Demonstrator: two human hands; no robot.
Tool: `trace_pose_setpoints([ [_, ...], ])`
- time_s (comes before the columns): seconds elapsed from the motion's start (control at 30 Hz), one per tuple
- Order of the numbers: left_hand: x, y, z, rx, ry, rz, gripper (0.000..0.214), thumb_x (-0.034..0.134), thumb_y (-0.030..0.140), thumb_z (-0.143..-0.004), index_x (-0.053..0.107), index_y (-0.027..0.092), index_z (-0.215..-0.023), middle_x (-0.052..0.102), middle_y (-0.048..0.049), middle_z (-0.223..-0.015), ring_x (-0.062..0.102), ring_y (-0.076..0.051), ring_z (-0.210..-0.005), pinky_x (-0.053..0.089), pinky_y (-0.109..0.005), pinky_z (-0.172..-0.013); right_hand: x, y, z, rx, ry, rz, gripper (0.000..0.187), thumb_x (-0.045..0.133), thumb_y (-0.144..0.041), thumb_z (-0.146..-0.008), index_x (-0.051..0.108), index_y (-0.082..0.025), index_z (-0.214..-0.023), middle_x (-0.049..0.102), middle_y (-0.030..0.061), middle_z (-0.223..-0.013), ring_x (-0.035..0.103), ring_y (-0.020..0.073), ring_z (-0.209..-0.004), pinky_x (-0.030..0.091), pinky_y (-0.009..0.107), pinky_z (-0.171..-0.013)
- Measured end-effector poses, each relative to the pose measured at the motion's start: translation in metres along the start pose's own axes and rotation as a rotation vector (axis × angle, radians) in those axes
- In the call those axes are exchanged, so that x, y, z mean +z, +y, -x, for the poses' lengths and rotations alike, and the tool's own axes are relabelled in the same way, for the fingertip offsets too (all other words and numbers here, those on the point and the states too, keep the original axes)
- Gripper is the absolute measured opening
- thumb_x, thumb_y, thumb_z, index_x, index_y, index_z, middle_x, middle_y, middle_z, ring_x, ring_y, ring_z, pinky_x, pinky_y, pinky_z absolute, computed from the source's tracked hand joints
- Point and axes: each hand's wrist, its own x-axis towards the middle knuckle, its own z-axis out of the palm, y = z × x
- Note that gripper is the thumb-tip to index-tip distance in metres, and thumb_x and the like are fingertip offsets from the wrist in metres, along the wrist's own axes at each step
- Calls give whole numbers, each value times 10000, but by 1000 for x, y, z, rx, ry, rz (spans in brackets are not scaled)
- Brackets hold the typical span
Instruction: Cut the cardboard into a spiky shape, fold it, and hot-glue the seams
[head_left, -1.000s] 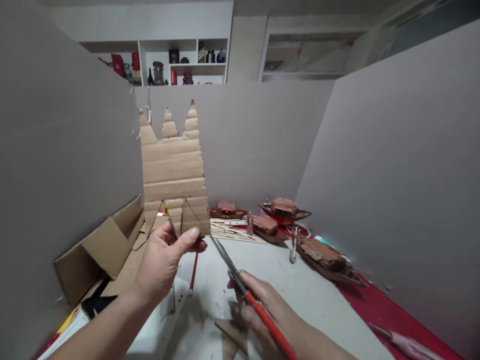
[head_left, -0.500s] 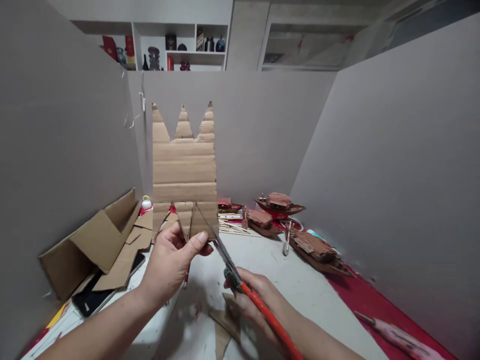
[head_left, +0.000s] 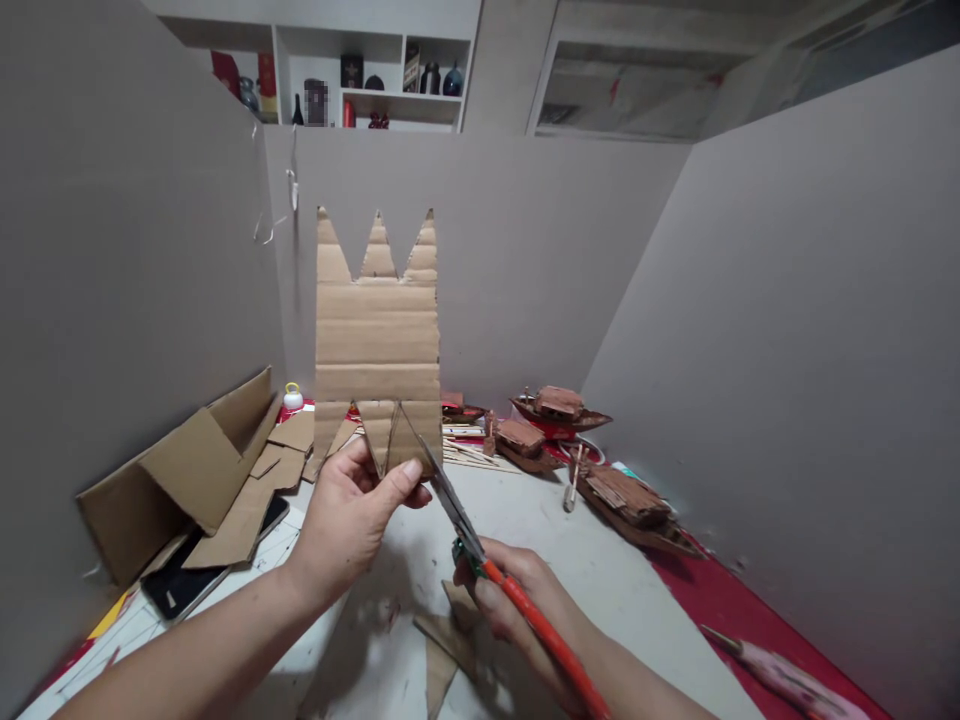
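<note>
My left hand (head_left: 352, 515) pinches the bottom edge of an upright cardboard sheet (head_left: 377, 340), thumb on its front. The sheet has three pointed teeth cut along its top and pencilled triangles near its bottom. My right hand (head_left: 517, 610) is closed around red-handled scissors (head_left: 480, 555). Their blades point up and left and meet the sheet's lower right corner at a drawn line. Triangular cardboard offcuts (head_left: 442, 650) lie on the white table (head_left: 600, 590) below my hands.
Grey partition boards (head_left: 787, 330) wall in the desk on three sides. Folded cardboard pieces (head_left: 195, 480) and a dark phone (head_left: 180, 590) lie at the left. Several brown model boats (head_left: 585, 450) and thin wooden sticks (head_left: 469, 452) sit at the back. A pink-handled tool (head_left: 780, 675) lies at the right.
The cardboard sheet has shifted right and turned more upright. The scissors rose from above the table and their blades now reach the sheet's lower right corner.
</note>
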Motion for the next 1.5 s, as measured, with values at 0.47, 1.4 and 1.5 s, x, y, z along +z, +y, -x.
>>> trace_pose_setpoints([
  [0.47,1,-2,1,-26,-11,21,142,739,245,-776,672,152,-861,694,20,-751,638,-76,-592,543,-192,-612,3,4,0,14,5,-127,490,449,-655,-886,421,-190,-730,327,-63,-590,298,70,-472,269,203,-414],
  [1.4,1,0,2,4,39,-26,154,696,280,-800,623,149,-837,650,29,-697,605,-86,-584,520,-215,-617,1,6,1,35,67,-3,531,459,-679,-870,365,-212,-635,278,-74,-526,236,65,-450,218,206,-385],
  [1.5,-1,0,-1,7,20,-46,159,686,285,-803,622,145,-848,644,23,-692,598,-92,-577,512,-227,-612,2,11,1,32,71,7,523,491,-659,-863,363,-214,-621,266,-79,-500,238,65,-435,211,205,-376],
])
